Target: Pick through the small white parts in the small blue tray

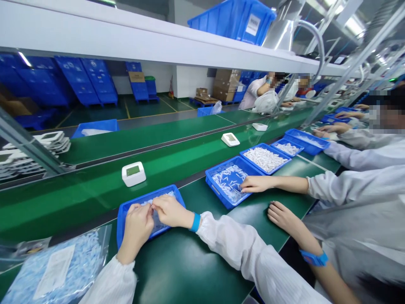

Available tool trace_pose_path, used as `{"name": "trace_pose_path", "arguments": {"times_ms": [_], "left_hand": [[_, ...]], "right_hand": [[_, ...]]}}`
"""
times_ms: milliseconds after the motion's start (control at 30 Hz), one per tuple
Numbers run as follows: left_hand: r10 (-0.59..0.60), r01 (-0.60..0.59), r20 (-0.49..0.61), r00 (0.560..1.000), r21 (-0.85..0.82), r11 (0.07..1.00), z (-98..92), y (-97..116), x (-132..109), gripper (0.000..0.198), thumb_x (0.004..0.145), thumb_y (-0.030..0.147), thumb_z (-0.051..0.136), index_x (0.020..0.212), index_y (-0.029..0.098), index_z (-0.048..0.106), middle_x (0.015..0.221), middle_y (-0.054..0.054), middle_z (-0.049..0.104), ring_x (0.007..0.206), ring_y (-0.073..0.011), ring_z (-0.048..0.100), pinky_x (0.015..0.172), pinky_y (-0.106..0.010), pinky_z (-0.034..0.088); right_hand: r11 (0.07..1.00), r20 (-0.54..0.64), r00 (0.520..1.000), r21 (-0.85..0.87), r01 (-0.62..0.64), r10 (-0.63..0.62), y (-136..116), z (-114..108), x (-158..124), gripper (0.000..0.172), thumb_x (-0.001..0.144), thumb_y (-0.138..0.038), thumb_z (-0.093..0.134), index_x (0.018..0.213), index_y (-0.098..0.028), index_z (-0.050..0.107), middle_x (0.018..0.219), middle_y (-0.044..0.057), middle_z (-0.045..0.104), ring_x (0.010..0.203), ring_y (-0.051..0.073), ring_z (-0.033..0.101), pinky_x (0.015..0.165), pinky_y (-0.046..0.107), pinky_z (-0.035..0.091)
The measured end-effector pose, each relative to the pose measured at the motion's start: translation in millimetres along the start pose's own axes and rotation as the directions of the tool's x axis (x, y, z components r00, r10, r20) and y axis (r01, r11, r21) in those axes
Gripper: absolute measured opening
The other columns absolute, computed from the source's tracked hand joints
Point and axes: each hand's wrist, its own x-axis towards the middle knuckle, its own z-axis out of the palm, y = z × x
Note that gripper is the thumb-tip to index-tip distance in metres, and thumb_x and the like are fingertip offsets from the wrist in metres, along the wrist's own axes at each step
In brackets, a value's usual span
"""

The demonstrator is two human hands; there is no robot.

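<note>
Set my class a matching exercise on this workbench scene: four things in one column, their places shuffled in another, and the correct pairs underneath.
Things
1. Blue tray nearest the camera
2. Clear bag of light-blue pieces
3. Blue bin with a white label
4. White device closest to that tray

Places
A. On the raised white shelf
B. On the green belt, just beyond the tray
C. At the picture's lower left
D. Beneath the left hand and right hand

Pairs: 1-D; 2-C; 3-A; 4-B

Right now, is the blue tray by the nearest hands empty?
Not empty: pale pieces show inside the blue tray. The left hand and right hand hide how full.
</note>
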Motion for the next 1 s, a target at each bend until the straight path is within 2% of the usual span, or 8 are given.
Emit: {"name": "trace_pose_path", "arguments": {"times_ms": [200, 367, 500, 600, 800, 1000], "left_hand": [[-0.009, 0.010, 0.048, 0.999, -0.013, 1.000, 1.2, -1, 1, 0.027, 0.084, 0.016, 0.038, 0.062, 0.020, 0.054, 0.056, -0.003, 0.059, 0.059, -0.0197, 0.055, 0.064, -0.031, 0.039], [-0.012, 0.012, -0.009, 1.000, 0.070, 0.997, -0.3, 0, -1, 0.028, 0.087, 0.018, 0.038, 0.066, 0.019, 0.057, 0.056, -0.003, 0.061, 0.059, -0.0203, 0.056, 0.066, -0.032, 0.040], [-0.017, 0.024, -0.112, 0.994, 0.069, 0.997, -2.2, 4, -1, 0.024, 0.089, 0.020, 0.039, 0.090, 0.015, 0.062, 0.079, -0.007, 0.070, 0.067, -0.0202, 0.060, 0.073, -0.033, 0.042], [-0.014, 0.022, -0.133, 0.991, 0.061, 0.998, -3.4, 7, -1, 0.027, 0.090, 0.021, 0.039, 0.107, 0.013, 0.059, 0.095, -0.011, 0.070, 0.075, -0.0208, 0.062, 0.077, -0.033, 0.042], [0.020, -0.014, -0.106, 0.994, 0.055, 0.998, -3.8, 6, -2, 0.021, 0.088, 0.022, 0.043, 0.096, 0.016, 0.062, 0.087, -0.007, 0.072, 0.070, -0.0199, 0.060, 0.075, -0.033, 0.040], [-0.042, 0.046, -0.080, 0.996, 0.055, 0.997, -7.1, 7, 0, 0.022, 0.089, 0.025, 0.044, 0.092, 0.015, 0.063, 0.082, -0.007, 0.071, 0.066, -0.0202, 0.061, 0.071, -0.033, 0.039]], "right_hand": [[0.994, 0.093, 0.990, -0.012, -0.109, 0.110, -1, -4, -1, 0.013, 0.087, -0.011, 0.042, 0.078, -0.018, 0.050, 0.072, 0.001, 0.057, 0.070, 0.014, 0.053, 0.065, 0.023, 0.034], [0.989, 0.099, 0.984, 0.001, -0.150, 0.149, -4, -7, -1, 0.014, 0.093, -0.020, 0.040, 0.083, -0.018, 0.051, 0.072, 0.000, 0.057, 0.068, 0.013, 0.053, 0.063, 0.023, 0.032], [0.980, 0.056, 0.981, 0.054, -0.190, 0.187, -5, -9, 0, 0.017, 0.094, -0.023, 0.041, 0.083, -0.018, 0.051, 0.070, -0.001, 0.056, 0.065, 0.012, 0.051, 0.060, 0.022, 0.030], [0.968, 0.026, 0.973, 0.092, -0.231, 0.230, -7, -11, 1, 0.020, 0.094, -0.025, 0.042, 0.079, -0.018, 0.052, 0.067, -0.002, 0.054, 0.062, 0.010, 0.049, 0.058, 0.021, 0.029], [0.925, 0.033, 0.947, 0.202, -0.321, 0.321, -6, -12, 2, 0.022, 0.094, -0.026, 0.045, 0.076, -0.017, 0.055, 0.064, -0.003, 0.051, 0.060, 0.008, 0.045, 0.057, 0.020, 0.028], [0.898, 0.019, 0.949, 0.319, -0.304, 0.314, -6, -12, 2, 0.030, 0.094, -0.028, 0.044, 0.067, -0.016, 0.050, 0.060, -0.005, 0.045, 0.058, 0.007, 0.041, 0.055, 0.020, 0.027]]}}
